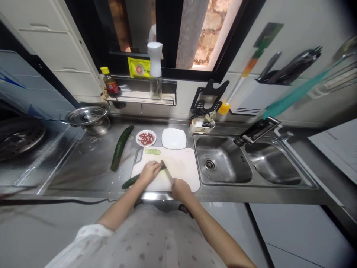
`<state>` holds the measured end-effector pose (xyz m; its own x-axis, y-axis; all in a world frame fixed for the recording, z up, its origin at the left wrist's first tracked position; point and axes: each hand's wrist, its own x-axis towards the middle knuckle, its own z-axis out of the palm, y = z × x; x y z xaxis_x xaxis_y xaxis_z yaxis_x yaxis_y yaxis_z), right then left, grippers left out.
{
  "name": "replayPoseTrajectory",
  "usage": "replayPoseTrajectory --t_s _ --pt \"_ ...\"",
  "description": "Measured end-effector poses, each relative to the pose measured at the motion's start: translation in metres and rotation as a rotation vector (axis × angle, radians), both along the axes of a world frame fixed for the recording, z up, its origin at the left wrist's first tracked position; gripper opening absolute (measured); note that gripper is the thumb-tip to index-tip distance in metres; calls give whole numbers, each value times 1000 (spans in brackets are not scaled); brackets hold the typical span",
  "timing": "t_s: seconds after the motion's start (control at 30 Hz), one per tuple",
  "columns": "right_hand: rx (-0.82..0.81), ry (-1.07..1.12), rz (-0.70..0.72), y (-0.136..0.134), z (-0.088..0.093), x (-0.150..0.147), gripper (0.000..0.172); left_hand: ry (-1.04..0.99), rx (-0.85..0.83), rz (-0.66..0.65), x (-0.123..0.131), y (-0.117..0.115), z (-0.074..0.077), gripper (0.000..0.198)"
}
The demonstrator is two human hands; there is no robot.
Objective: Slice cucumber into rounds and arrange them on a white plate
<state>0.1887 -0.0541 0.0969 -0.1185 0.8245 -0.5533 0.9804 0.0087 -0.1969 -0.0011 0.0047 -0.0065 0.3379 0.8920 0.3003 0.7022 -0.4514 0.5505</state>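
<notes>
My left hand [150,171] is closed over a green cucumber [130,181] that lies across the white cutting board [184,163]. The cucumber's near end sticks out past the board's left edge. In my right hand [180,189] is the handle of a knife [167,173], its blade at the cucumber's cut end, close to my left fingers. A short row of cucumber slices [152,152] lies at the board's upper left. Left of the board rests another whole cucumber [122,149], with a small cut piece [131,138] beside its far end.
Behind the board stand a plate of chopped red pieces [146,138] and a white square dish [174,139]. A double sink [223,163] adjoins on the right. A lidded steel pot [90,119] is at back left, below a shelf [139,97] with bottles.
</notes>
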Motion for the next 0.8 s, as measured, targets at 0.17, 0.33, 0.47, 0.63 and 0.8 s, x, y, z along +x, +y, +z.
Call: replayPoseTrajectory --t_s 0.17,0.33,0.47,0.63,0.8 --pt "24 4 5 4 1 -5 29 1 9 -2 0 -1 3 25" --pt "39 16 3 14 -6 -13 30 -1 39 -7 0 -1 -2 25" --pt "79 35 10 21 -13 -17 31 5 48 -11 0 -1 -5 25" --pt "60 35 12 15 -12 -12 31 2 48 -10 0 -2 -6 24" --pt "12 2 -11 3 -7 -3 29 -1 19 -5 1 -1 -3 25"
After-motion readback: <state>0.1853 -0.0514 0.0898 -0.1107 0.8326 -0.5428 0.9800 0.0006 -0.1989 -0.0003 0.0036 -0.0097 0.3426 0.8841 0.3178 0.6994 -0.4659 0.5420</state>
